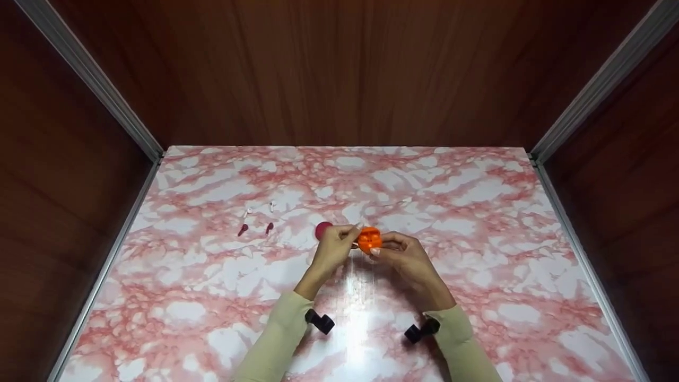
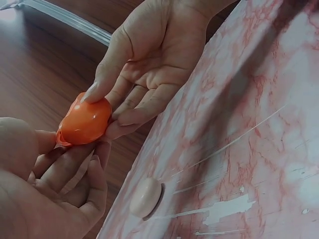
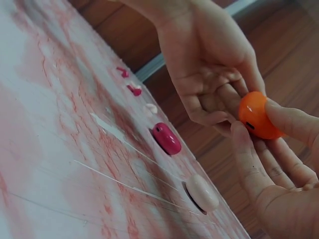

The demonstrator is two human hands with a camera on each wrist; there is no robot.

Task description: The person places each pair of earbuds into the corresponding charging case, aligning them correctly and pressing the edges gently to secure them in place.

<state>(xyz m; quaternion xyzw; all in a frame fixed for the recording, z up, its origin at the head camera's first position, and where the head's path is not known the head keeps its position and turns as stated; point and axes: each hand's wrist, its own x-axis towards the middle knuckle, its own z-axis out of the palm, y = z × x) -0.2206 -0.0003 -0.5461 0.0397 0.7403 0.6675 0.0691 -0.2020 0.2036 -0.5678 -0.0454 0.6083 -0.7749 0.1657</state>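
Partly curled, the left hand and right hand both pinched the orange earbud case above the desk, apparently opening or closing it, and the next move likely called for a steady hold.

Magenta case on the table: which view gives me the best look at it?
The right wrist view: the magenta case shows there whole, with nothing in front of it. The head view shows it smaller and partly covered by the left hand. The left wrist view does not show it.
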